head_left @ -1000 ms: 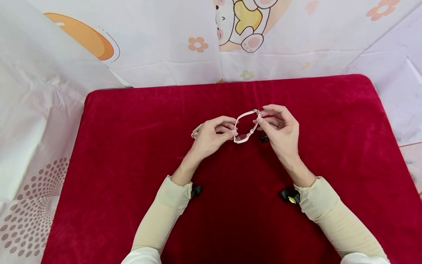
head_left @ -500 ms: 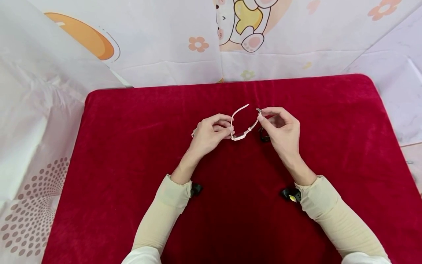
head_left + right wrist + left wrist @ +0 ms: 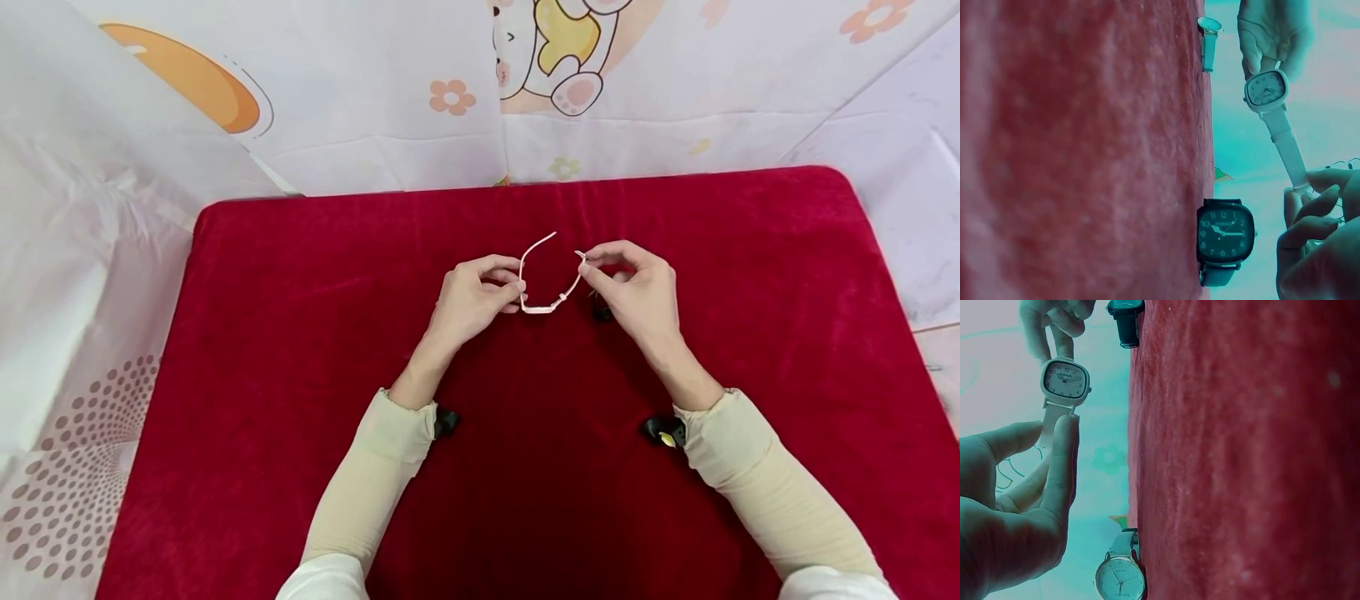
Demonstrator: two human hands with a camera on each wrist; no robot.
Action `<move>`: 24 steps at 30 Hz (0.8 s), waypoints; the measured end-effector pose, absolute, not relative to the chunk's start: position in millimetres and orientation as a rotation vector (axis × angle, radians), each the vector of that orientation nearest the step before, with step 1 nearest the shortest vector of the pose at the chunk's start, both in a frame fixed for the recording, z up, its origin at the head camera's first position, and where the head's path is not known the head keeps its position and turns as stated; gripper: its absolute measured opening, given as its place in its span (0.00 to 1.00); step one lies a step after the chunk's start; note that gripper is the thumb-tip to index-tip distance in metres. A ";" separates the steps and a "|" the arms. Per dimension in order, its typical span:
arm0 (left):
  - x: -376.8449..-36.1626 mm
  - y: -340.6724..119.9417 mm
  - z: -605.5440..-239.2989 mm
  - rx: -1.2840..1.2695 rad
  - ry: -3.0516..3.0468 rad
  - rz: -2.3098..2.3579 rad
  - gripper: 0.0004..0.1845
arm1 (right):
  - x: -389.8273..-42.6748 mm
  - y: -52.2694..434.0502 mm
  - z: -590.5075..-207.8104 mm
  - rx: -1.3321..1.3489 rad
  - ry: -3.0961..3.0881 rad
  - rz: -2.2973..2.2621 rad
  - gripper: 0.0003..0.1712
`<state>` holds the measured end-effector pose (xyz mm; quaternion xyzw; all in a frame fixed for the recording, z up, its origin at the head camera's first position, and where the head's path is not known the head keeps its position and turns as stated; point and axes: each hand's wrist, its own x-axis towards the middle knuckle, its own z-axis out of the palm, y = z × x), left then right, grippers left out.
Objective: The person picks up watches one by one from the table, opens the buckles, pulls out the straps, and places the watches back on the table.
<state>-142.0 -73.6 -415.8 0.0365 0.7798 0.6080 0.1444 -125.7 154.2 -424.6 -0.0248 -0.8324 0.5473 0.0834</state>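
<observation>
A pale pink wristwatch (image 3: pixel 537 310) with a squarish case hangs between the two hands, its strap undone and spread in a U. My left hand (image 3: pixel 468 300) pinches the strap beside the case, and that strap's loose end points up and away. My right hand (image 3: pixel 641 287) pinches the other strap close to the buckle (image 3: pixel 580 253). In the left wrist view the watch dial (image 3: pixel 1065 380) faces the camera, above the left thumb and finger. Under the right hand, a black square-cased watch (image 3: pixel 1225 231) stands on the cloth, partly covered in the head view.
A round-faced watch (image 3: pixel 1120 579) with a light strap stands on the cloth near my left hand, hidden behind it in the head view. Red velvet cloth (image 3: pixel 540 467) covers the table. A printed white curtain (image 3: pixel 375 92) hangs along the back edge.
The strap's loose end has come away from the buckle, so the closed loop is now a gap. Both hands shifted slightly left, and the watch case turned nearly level.
</observation>
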 end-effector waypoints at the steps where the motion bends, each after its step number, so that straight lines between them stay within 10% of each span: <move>1: -142.2 -73.8 -415.6 0.100 2.255 1.736 0.17 | -126.8 154.6 -423.9 -0.079 -2.517 1.610 0.07; 24: -145.5 -78.1 -421.3 0.162 2.268 1.561 0.29 | -143.4 155.4 -421.8 0.070 -2.870 1.303 0.11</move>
